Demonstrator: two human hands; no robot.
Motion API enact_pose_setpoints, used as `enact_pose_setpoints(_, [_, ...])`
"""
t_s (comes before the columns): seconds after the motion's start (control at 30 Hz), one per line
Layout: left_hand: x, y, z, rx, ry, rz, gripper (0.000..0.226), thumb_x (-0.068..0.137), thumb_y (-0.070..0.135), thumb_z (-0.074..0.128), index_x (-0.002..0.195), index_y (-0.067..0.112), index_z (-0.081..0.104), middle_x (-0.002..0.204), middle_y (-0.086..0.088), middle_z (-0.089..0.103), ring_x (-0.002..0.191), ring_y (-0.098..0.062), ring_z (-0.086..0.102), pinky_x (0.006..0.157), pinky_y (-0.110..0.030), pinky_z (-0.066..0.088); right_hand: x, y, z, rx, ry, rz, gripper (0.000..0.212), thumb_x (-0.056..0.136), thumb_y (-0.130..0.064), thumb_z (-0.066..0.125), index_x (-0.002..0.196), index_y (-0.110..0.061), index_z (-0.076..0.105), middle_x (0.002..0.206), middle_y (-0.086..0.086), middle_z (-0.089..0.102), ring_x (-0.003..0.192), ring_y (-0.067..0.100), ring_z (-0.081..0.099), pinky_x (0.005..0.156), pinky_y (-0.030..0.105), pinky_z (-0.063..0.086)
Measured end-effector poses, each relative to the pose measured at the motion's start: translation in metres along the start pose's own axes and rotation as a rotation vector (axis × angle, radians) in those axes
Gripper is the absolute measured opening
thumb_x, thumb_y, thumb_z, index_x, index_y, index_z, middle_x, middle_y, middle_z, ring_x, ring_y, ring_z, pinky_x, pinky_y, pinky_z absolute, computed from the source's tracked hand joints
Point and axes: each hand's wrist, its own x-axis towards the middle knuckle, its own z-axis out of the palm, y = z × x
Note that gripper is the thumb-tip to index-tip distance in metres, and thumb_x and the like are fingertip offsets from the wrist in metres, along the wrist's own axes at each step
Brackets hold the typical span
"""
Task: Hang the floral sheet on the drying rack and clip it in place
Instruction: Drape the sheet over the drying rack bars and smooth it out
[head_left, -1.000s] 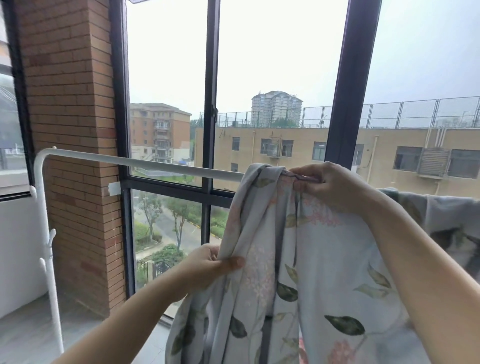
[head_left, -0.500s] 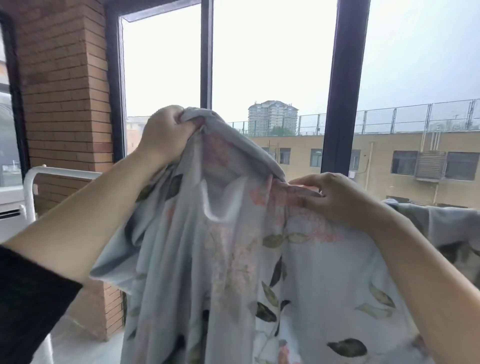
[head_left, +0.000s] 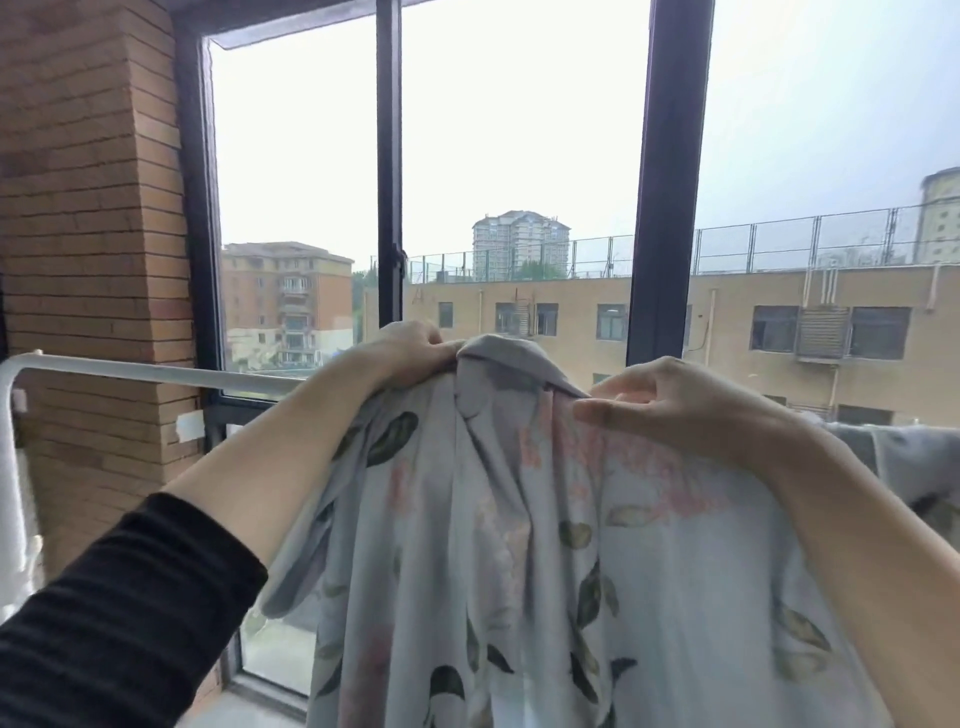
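Observation:
The floral sheet (head_left: 519, 545), pale grey with green leaves and pink blooms, hangs in folds in front of me. My left hand (head_left: 410, 348) grips a bunched top fold of it at the height of the rack's bar. My right hand (head_left: 670, 400) pinches the sheet's top edge just to the right of that fold. The white drying rack (head_left: 130, 371) shows its top bar and rounded left corner at the left; the rest of the bar is hidden behind my arms and the sheet. More of the sheet drapes at the far right (head_left: 904, 457).
A brick pillar (head_left: 88, 234) stands at the left behind the rack. Dark window frames (head_left: 665, 182) run floor to ceiling right behind the bar, with buildings outside. No clips are in view.
My left hand first lifted a fold from low down to high above the bar, then brought it down to bar height beside my right hand. My right hand stayed on the top edge.

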Motion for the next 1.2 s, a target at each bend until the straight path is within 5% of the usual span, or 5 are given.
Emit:
enact_pose_setpoints(0.3, [0.001,-0.003,0.0,-0.127,-0.031,-0.043,0.084,0.086,0.075,0.019,0.134,0.015,0.054,0.142,-0.009,0.049,0.126,-0.025,0.047,0.1,-0.038,0.036,0.047,-0.042,0.024,0.073,-0.167,-0.016,0.026,0.085,-0.052,0.062,0.09,-0.028,0.071,0.085,-0.006,0.071,0.076,0.014,0.065,0.069,0.029,0.05])
enact_pose_setpoints(0.5, [-0.002,-0.01,-0.002,-0.232,-0.06,0.014,0.101,0.057,0.097,0.025,0.088,0.012,0.071,0.092,-0.009,0.068,0.078,-0.018,0.056,0.067,-0.028,0.042,0.059,-0.024,0.022,0.245,0.026,-0.035,0.021,0.088,-0.031,0.066,0.087,-0.012,0.075,0.082,0.019,0.071,0.066,0.026,0.058,0.064,0.048,0.051])
enact_pose_setpoints(0.7, [0.003,-0.014,-0.007,-0.346,-0.096,-0.042,0.075,0.052,0.084,0.063,0.079,0.015,0.073,0.078,-0.003,0.072,0.073,-0.019,0.068,0.064,-0.029,0.054,0.069,0.019,0.005,0.38,0.813,0.222,0.017,0.073,-0.013,0.051,0.066,-0.009,0.066,0.054,0.0,0.048,0.053,0.018,0.044,0.051,0.028,0.034])
enact_pose_setpoints(0.93, [0.004,-0.013,-0.001,-0.249,-0.114,0.009,0.06,0.056,0.069,0.074,0.088,0.018,0.075,0.089,0.0,0.071,0.087,-0.017,0.064,0.082,-0.035,0.056,0.068,-0.002,0.006,0.09,-0.177,0.294,0.024,0.08,-0.038,0.072,0.087,-0.015,0.072,0.093,0.001,0.071,0.088,0.016,0.062,0.076,0.026,0.048])
enact_pose_setpoints(1.2, [0.0,-0.015,-0.002,-0.285,-0.069,0.027,0.032,0.067,0.049,0.077,0.077,0.018,0.076,0.083,-0.003,0.073,0.087,-0.019,0.066,0.082,-0.037,0.057,0.041,-0.046,0.013,0.093,-0.077,-0.037,0.042,0.073,-0.058,0.066,0.099,-0.026,0.073,0.097,-0.012,0.071,0.093,0.007,0.065,0.083,0.026,0.052])
